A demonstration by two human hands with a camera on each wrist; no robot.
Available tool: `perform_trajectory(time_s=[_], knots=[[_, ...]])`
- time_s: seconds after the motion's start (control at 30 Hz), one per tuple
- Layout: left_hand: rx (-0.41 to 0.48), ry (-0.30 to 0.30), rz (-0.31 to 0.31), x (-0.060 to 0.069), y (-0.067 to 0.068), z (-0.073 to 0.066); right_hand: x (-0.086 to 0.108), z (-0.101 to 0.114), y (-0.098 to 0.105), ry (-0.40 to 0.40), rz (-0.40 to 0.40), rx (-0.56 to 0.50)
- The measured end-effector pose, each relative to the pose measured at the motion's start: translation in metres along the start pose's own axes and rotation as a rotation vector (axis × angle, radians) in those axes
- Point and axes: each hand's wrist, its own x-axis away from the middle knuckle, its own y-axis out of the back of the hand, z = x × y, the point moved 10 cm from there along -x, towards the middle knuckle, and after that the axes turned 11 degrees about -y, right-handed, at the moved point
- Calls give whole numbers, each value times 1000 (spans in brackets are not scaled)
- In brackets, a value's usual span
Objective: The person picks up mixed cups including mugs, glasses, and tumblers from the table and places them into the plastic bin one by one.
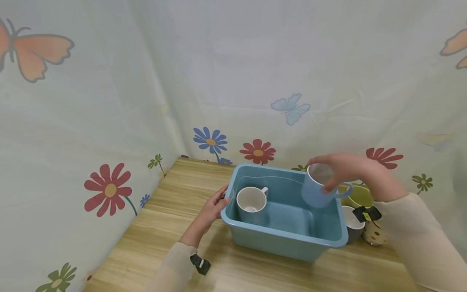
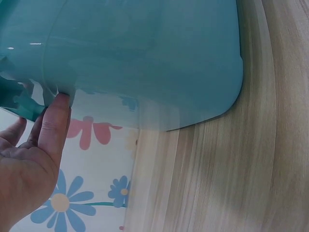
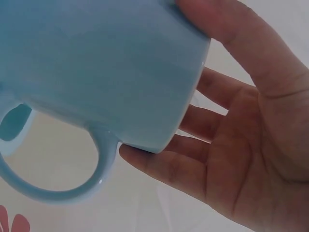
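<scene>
A light blue mug [image 1: 314, 194] with a white inside is held by my right hand [image 1: 346, 168], over the right end of a blue-green plastic bin [image 1: 270, 239]. In the right wrist view, the thumb and fingers [image 3: 164, 169] pinch the mug near its rim, its handle free of the hand. My left hand [image 1: 209, 211] grips the bin's left rim, thumb on top; the left wrist view shows its fingers [image 2: 53, 130] at the bin's edge. Inside the bin, at the left end, a white-lined mug [image 1: 251, 200] stands upright with its handle toward the back.
Right of the bin, partly behind my right arm, are a yellow-green mug [image 1: 361, 197], a dark grey mug [image 1: 354, 232] and a spotted mug [image 1: 373, 236]. The wooden table [image 1: 164, 198] runs back to a white curtain [image 1: 233, 81] printed with flowers and butterflies.
</scene>
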Motion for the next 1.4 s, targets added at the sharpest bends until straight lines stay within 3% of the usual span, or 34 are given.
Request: perform_trajectory(time_s=[0.73,1.4], knots=[[-6,13,24,1,0,3,-23,12,-22,-19,48,-91],[-12,16,12,-1,1,2,-44,21,-45,-54,60,-98]])
